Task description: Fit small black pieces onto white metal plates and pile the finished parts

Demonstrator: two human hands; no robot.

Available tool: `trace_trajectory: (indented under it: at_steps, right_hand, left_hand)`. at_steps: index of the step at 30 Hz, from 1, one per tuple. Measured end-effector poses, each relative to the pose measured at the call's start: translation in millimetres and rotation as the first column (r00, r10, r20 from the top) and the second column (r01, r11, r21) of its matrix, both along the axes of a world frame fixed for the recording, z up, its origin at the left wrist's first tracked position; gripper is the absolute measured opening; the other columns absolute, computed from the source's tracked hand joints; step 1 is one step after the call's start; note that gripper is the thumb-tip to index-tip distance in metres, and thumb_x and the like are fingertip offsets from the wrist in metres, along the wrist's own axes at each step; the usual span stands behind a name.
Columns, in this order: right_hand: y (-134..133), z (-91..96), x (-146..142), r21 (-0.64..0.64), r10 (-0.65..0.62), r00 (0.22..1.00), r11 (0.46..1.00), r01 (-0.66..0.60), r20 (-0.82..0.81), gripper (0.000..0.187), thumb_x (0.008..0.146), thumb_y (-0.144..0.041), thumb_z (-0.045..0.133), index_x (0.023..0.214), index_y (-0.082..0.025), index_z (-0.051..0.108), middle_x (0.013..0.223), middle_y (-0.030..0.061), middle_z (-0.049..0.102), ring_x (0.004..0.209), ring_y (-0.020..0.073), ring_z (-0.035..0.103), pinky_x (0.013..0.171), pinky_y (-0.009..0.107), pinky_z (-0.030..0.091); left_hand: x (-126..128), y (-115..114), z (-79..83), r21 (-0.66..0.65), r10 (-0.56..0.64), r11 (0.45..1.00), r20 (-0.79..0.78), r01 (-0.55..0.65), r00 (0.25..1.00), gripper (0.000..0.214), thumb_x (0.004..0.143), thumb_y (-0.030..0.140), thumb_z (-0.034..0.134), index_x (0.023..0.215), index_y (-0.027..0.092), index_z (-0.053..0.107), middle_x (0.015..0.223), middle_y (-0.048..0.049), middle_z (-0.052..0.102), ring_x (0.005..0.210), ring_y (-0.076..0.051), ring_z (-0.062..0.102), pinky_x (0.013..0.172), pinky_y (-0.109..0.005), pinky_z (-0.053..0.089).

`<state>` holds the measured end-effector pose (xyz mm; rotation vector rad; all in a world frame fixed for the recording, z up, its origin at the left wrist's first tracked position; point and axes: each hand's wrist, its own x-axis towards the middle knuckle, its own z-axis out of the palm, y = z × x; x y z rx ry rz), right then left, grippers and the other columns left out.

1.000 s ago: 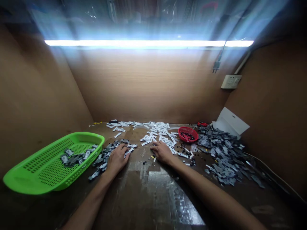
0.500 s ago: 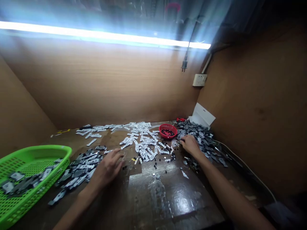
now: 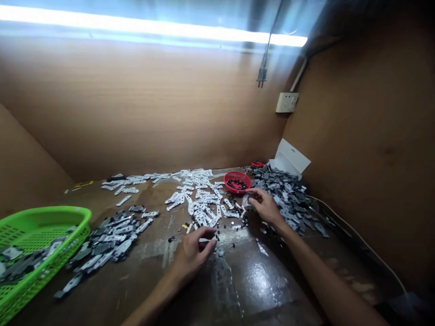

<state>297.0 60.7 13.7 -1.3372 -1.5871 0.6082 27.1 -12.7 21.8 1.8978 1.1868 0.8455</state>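
My left hand (image 3: 196, 251) is over the middle of the table, thumb and forefinger curled together in a pinch. A small pale bit shows between its fingers, too small to name. Just past the fingertips lie small black round parts (image 3: 218, 232). My right hand (image 3: 267, 207) is in front of the red basket (image 3: 237, 190), its thumb and forefinger apart beside a clear scrap (image 3: 245, 202). Flat white parts with holes (image 3: 204, 210) lie spread between the hands and the back wall. A heap of grey parts (image 3: 283, 190) is beyond my right hand.
A green basket (image 3: 73, 246) holding grey and white parts stands at the left. Next to it is a pile of joined grey-and-white pieces (image 3: 112, 237). A plug (image 3: 261, 76) hangs before the back wall. A white card (image 3: 290, 156) leans at the back right corner.
My left hand has moved right, from beside the joined pieces to mid-table, and its fingers have drawn into a pinch. My right hand has shifted slightly left, off the grey heap's edge.
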Motion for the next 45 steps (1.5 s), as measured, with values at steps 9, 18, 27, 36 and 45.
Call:
trace_trajectory:
  at_steps: [9, 18, 27, 36, 45]
  right_hand:
    - [-40.7, -5.5, -77.1, -0.224, 0.389, 0.870, 0.858, -0.461, -0.303, 0.019, 0.068, -0.029, 0.066, 0.076, -0.015, 0.056, 0.067, -0.0012, 0.056, 0.060, 0.0105, 0.053, 0.055, 0.021, 0.042]
    - [-24.5, -0.1, -49.0, -0.049, 0.348, 0.933, 0.937, -0.345, 0.091, 0.021, 0.080, -0.031, 0.054, 0.095, -0.020, 0.064, 0.091, 0.0039, 0.064, 0.084, 0.0165, 0.058, 0.078, 0.030, 0.043]
    - [19.0, -24.6, 29.0, -0.011, -0.111, 0.716, 0.986, 0.164, 0.690, 0.020, 0.080, -0.029, 0.051, 0.088, -0.021, 0.068, 0.091, 0.0069, 0.064, 0.088, 0.0197, 0.054, 0.082, 0.030, 0.037]
    - [16.8, -11.1, 49.6, -0.135, 0.120, 0.738, 0.990, -0.040, 0.664, 0.027, 0.074, -0.015, 0.051, 0.095, -0.022, 0.067, 0.094, 0.0035, 0.064, 0.089, 0.0173, 0.056, 0.079, 0.025, 0.039]
    - [12.9, -9.8, 36.9, -0.126, 0.124, 0.772, 0.990, -0.057, 0.624, 0.017, 0.075, -0.025, 0.054, 0.085, -0.022, 0.068, 0.087, 0.0040, 0.065, 0.081, 0.0180, 0.057, 0.073, 0.027, 0.040]
  left_hand:
    - [-2.2, 2.4, -18.7, -0.247, 0.082, 0.969, 0.249, -0.019, 0.965, 0.022, 0.076, 0.038, 0.056, 0.077, 0.016, 0.056, 0.070, -0.0028, 0.060, 0.064, -0.012, 0.056, 0.059, -0.022, 0.044]
    - [-5.7, 6.6, -23.0, -0.533, 0.152, 0.845, 0.304, 0.036, 0.940, 0.033, 0.073, 0.045, 0.058, 0.074, 0.013, 0.053, 0.066, -0.0051, 0.061, 0.059, -0.013, 0.058, 0.048, -0.020, 0.043]
    - [-5.5, 4.7, -18.3, -0.594, 0.168, 0.801, 0.336, 0.070, 0.927, 0.034, 0.073, 0.046, 0.056, 0.074, 0.012, 0.054, 0.074, -0.0077, 0.062, 0.063, -0.013, 0.058, 0.047, -0.018, 0.042]
    - [-6.9, 5.7, -17.8, -0.601, 0.168, 0.793, 0.370, 0.098, 0.914, 0.032, 0.075, 0.044, 0.056, 0.075, 0.012, 0.053, 0.075, -0.0074, 0.061, 0.064, -0.013, 0.058, 0.050, -0.019, 0.043]
    - [-8.4, 4.7, -20.2, -0.592, 0.159, 0.799, 0.381, 0.109, 0.911, 0.033, 0.075, 0.045, 0.056, 0.076, 0.011, 0.054, 0.075, -0.0086, 0.062, 0.063, -0.013, 0.058, 0.049, -0.019, 0.043]
